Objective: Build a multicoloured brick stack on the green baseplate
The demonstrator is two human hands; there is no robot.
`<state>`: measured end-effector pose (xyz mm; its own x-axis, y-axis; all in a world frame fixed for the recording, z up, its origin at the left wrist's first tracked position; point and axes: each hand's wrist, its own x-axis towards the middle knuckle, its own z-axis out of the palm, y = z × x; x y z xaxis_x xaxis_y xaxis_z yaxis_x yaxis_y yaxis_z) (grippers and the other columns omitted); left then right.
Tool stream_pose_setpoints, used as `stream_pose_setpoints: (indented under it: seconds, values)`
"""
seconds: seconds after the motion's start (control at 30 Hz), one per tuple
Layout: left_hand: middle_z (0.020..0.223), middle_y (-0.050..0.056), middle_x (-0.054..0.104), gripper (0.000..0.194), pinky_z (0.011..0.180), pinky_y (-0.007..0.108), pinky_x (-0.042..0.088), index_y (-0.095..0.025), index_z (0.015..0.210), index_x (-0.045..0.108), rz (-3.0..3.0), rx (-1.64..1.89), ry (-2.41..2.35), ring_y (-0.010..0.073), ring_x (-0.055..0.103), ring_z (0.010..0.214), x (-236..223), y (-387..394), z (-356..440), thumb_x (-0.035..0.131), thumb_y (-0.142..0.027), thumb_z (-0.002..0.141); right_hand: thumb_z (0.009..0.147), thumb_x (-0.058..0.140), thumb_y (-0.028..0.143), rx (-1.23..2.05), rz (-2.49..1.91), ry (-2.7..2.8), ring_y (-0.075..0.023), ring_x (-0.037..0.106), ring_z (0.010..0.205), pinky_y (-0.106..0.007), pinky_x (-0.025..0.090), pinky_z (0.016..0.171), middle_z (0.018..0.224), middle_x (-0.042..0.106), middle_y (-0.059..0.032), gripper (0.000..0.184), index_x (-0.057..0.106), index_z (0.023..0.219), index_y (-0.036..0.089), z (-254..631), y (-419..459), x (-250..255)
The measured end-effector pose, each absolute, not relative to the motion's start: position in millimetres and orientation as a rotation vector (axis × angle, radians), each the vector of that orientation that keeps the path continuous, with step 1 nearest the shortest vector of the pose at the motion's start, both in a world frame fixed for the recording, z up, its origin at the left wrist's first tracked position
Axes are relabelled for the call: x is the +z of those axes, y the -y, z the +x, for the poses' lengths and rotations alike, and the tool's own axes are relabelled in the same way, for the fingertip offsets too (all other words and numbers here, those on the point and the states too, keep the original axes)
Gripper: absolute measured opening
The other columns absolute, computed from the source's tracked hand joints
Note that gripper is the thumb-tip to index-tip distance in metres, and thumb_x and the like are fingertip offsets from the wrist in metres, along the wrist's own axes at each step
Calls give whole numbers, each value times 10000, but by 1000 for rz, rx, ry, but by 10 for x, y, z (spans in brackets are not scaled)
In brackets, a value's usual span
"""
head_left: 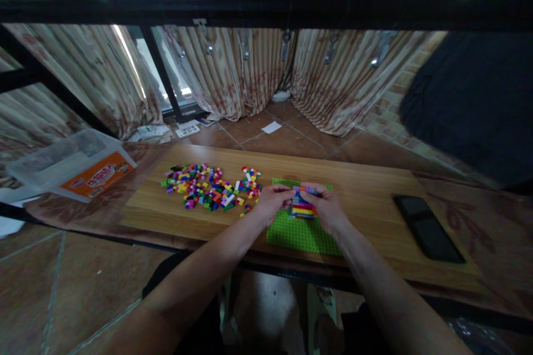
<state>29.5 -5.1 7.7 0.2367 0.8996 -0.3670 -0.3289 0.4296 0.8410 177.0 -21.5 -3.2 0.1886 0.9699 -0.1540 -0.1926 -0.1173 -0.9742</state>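
Note:
A small block of stacked toy bricks point(302, 211), with red, yellow and blue layers, stands on the green baseplate point(300, 238). My left hand point(272, 202) closes on the stack's upper left side, thumb and fingers pinched together. From the right, my right hand point(327, 205) grips the same stack, its fingers over the blue-purple top. Both hands hide part of the upper layers, and I cannot make out whether a loose brick is between the fingertips.
Loose coloured bricks point(212, 188) lie spread left of the baseplate on the wooden board point(362, 183). A black phone or tablet point(428, 227) rests at the right. At the far left sits a clear plastic box point(70, 158) with an orange label. Beyond the board hang striped curtains point(233, 72).

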Motion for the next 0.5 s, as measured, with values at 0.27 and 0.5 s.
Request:
stream_pose_setpoints:
  seconds: [0.27, 0.5]
  values:
    - [626, 0, 604, 172, 534, 181, 410, -123, 673, 623, 810, 959, -1044, 53, 526, 524, 331, -66, 6, 708, -231, 777, 565, 855, 453, 1275, -1219, 765, -143, 658, 694, -276, 523, 692, 780, 749, -9, 351, 766, 813, 222, 1892, 233, 5]
    - [607, -13, 599, 69, 530, 184, 393, -139, 710, 663, 1041, 1040, -1247, 65, 490, 518, 460, -305, -639, 683, -181, 761, 580, 838, 503, 1229, -1283, 828, -166, 672, 687, -283, 522, 663, 738, 744, -12, 384, 765, 819, 211, 1924, 229, -61]
